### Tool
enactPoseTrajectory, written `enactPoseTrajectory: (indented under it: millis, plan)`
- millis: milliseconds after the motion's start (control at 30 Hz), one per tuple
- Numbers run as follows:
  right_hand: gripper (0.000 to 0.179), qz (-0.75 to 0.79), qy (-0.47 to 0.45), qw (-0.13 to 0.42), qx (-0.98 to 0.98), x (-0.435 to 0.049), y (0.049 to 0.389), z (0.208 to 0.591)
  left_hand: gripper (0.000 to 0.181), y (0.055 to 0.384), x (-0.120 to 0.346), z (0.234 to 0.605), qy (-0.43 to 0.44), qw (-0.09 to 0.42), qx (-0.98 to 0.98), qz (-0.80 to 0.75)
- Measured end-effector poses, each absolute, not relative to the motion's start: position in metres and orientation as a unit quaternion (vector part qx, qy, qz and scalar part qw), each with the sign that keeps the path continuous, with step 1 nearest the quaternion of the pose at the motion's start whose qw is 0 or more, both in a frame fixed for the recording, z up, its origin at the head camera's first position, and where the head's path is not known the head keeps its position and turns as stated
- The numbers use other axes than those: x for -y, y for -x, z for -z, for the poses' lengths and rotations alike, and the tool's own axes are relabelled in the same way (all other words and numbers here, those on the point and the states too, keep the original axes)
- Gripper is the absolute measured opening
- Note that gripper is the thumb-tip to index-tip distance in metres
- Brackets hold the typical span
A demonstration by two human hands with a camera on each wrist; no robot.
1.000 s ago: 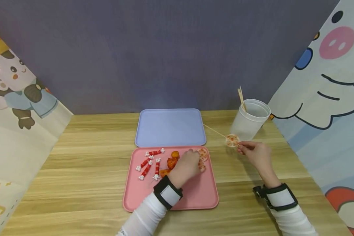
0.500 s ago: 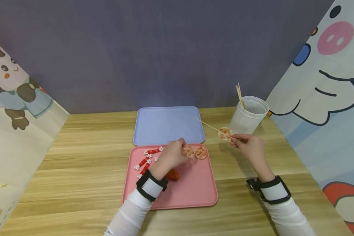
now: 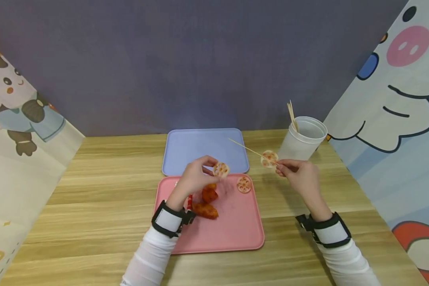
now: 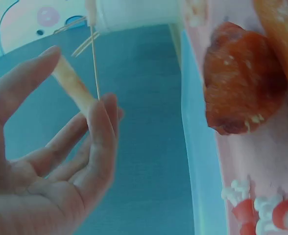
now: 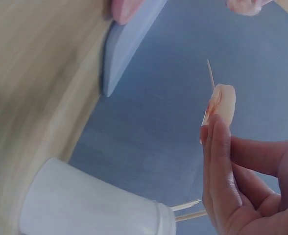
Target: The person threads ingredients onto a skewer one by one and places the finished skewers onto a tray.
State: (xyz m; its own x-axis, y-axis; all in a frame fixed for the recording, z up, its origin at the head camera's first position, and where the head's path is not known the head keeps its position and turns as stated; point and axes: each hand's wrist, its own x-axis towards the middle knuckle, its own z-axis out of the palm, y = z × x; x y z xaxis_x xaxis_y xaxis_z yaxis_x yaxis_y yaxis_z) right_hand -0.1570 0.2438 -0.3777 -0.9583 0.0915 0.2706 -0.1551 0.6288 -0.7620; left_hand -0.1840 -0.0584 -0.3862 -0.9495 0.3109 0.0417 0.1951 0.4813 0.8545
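Note:
My left hand (image 3: 196,176) pinches a lotus root slice (image 3: 221,169) by its edge, held above the far side of the pink tray (image 3: 236,234). In the left wrist view that slice (image 4: 74,85) shows edge-on between thumb and fingertips. My right hand (image 3: 302,176) pinches a thin wooden skewer (image 3: 246,147) near one end. A second lotus root slice (image 3: 269,158) is threaded on the skewer, close to my right fingertips; the bare tip points left, over the blue tray. Another lotus root slice (image 3: 244,184) lies in the pink tray's far right corner.
Browned meat-like pieces (image 3: 205,210) lie mid-tray; red-and-white sticks (image 4: 281,215) are partly hidden by my left arm. Behind is the blue tray (image 3: 203,145). A white cup (image 3: 300,139) with several skewers (image 3: 292,115) stands at the back right, near the wall.
My left hand has picked a lotus root slice off the pink tray and lifted it up and left. My right hand has shifted slightly left and farther away with the skewer.

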Motion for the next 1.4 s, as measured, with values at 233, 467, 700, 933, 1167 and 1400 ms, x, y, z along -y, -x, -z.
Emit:
enactPoseTrajectory:
  millis: [233, 467, 700, 933, 1167, 1400]
  plan:
    - [0.016, -0.439, -0.022, 0.142, 0.887, -0.238, 0.155, 0.371, 0.048, 0.186, 0.064, 0.382, -0.153, 0.113, -0.728, -0.659]
    - [0.015, -0.433, -0.022, 0.149, 0.889, -0.235, 0.155, 0.369, 0.048, 0.188, 0.061, 0.383, -0.136, 0.161, -0.569, -0.795]
    - [0.014, -0.439, -0.034, 0.153, 0.885, -0.232, 0.153, 0.367, 0.040, 0.188, 0.064, 0.381, -0.114, 0.164, -0.469, -0.860]
    - [0.018, -0.498, -0.061, 0.138, 0.854, -0.230, 0.146, 0.361, 0.039, 0.191, 0.070, 0.378, -0.131, 0.130, -0.409, -0.894]
    - [0.020, -0.522, -0.068, 0.125, 0.841, -0.225, 0.138, 0.351, 0.032, 0.193, 0.074, 0.377, -0.155, 0.090, -0.322, -0.930]
    - [0.020, -0.516, -0.078, 0.124, 0.844, -0.217, 0.132, 0.342, 0.027, 0.194, 0.078, 0.374, -0.109, 0.061, -0.285, -0.950]
